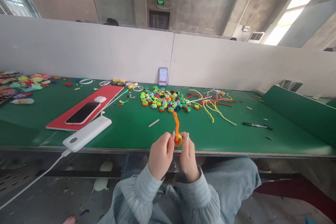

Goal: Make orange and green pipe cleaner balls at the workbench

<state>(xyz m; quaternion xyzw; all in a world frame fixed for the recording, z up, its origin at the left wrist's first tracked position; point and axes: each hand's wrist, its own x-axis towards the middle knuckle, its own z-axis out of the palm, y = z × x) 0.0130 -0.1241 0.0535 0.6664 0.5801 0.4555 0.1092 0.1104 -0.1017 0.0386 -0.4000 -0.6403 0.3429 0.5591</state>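
Between my two hands is an orange pipe cleaner (176, 122), coiled at its lower end with a bit of yellow-green in the coil and its free end standing up. My left hand (162, 152) pinches the coil from the left side. From the right, my right hand (189, 154) holds it with bent fingers. Both hands are just above the table's front edge. Beyond them lies a heap of small colourful pipe-cleaner pieces (165, 99), many with green tops. Loose yellow, red and cream pipe cleaners (212, 106) spread to the right of the heap.
On the left, a red folder (110, 94) carries a phone (83, 113) and a white earbud case (100, 99). A white power strip (88, 133) overhangs the front edge. A pen (257, 125) lies right, a small stick (153, 123) ahead. Another phone (163, 76) leans on the partition (223, 59).
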